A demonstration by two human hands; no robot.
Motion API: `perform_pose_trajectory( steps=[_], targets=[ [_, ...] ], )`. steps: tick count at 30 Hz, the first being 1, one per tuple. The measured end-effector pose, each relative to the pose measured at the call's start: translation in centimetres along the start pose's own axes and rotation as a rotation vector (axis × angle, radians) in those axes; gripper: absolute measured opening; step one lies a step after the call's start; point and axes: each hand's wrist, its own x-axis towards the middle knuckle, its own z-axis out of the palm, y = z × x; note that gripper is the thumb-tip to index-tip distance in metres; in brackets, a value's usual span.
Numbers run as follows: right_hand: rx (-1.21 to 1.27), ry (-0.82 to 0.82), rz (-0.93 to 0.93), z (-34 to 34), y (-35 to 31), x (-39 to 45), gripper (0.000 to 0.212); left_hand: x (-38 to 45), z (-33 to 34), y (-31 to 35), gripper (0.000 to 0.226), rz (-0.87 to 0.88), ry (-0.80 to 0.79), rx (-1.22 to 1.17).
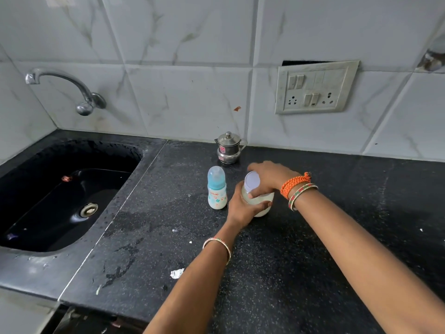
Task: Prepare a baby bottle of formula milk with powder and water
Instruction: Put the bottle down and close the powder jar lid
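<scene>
A baby bottle [217, 188] with a clear cap, blue collar and printed white body stands upright on the black counter [313, 249]. Just right of it stands a clear jar [263, 208] of pale powder with a white lid [252, 181]. My left hand [243, 208] wraps round the jar's body from the left. My right hand [271, 177] comes over the top, its fingers curled round the lid. A small steel pot [228, 148] with a lid and spout stands behind them near the wall.
A black sink [65, 196] is set into the counter at the left, with a steel tap [72, 90] on the tiled wall above it. A switch and socket panel [315, 88] hangs on the wall at the right. A scrap of paper [177, 273] lies near the counter's front.
</scene>
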Motion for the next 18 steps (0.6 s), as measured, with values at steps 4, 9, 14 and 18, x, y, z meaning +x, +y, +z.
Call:
perform_pose_trajectory(
  steps=[4,9,14,18],
  targets=[
    [0.045,-0.076,-0.134,-0.3,-0.2,0.2,0.07,-0.6,-0.5,-0.2,0.09,0.02,-0.012,-0.012],
    [-0.008,-0.164,-0.26,-0.9,-0.2,-0.3,0.073,-1.1,-1.3,-1.0,0.091,0.031,-0.035,0.007],
    [-0.048,-0.171,-0.309,-0.5,-0.2,-0.3,0.073,-1.2,-1.5,-1.0,0.088,0.036,-0.047,0.003],
    [-0.063,-0.163,-0.33,-0.6,-0.5,-0.3,0.068,-1.0,-1.6,-1.1,0.086,0.041,-0.072,0.0]
  ],
)
